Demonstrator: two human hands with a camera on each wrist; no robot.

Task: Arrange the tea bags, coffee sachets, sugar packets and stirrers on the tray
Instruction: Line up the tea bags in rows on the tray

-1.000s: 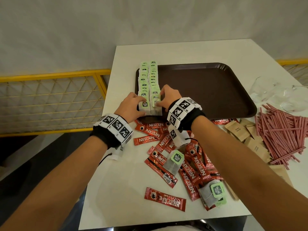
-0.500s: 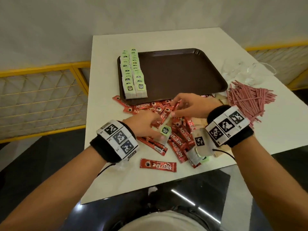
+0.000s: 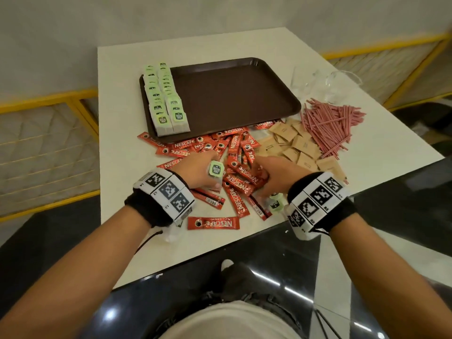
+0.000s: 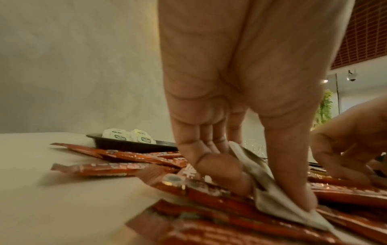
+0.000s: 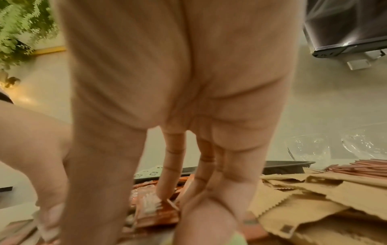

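Two rows of green-tagged tea bags (image 3: 166,99) lie along the left side of the brown tray (image 3: 232,94). My left hand (image 3: 208,178) is over the pile of red coffee sachets (image 3: 234,148) and pinches one loose tea bag (image 3: 216,168) between thumb and fingers; the left wrist view shows that tea bag (image 4: 247,159) in the pinch. My right hand (image 3: 263,184) reaches into the same pile, thumb and fingers curled onto a red sachet (image 5: 155,213). Another tea bag (image 3: 276,204) lies just under the right wrist.
Brown sugar packets (image 3: 293,145) and pink stirrers (image 3: 330,123) lie right of the sachets, off the tray. Clear glasses (image 3: 315,81) stand beyond the tray's right rim. One sachet (image 3: 212,223) lies alone near the table's front edge. Most of the tray floor is bare.
Both hands left the tea bag rows on the tray and came back to the sachet pile. The left hand took hold of a loose tea bag; the right dug into the red sachets.
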